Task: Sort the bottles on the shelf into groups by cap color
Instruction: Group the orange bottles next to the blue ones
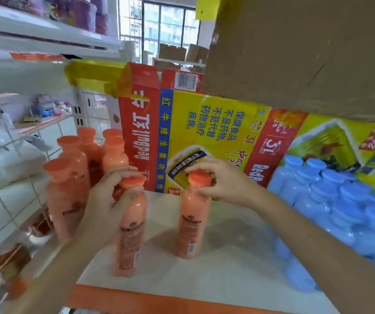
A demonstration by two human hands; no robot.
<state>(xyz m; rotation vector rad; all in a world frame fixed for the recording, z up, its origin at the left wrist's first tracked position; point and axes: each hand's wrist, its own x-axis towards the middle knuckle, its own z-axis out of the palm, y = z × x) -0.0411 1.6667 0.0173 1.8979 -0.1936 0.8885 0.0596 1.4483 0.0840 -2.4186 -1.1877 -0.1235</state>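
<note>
Now left fingers (121, 175), right fingers (204, 164) wrap orange caps (199, 179).

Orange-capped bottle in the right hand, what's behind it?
A red and yellow cardboard box stands behind that orange-capped plastic bottle. The right hand hides part of it; whatever lies beyond is covered.

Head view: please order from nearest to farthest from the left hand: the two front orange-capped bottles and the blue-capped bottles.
1. Left orange-capped bottle, gripped by the left hand itself.
2. Centre orange-capped bottle, its cap gripped by the right hand.
3. Blue-capped bottles, far right of the shelf.
</note>
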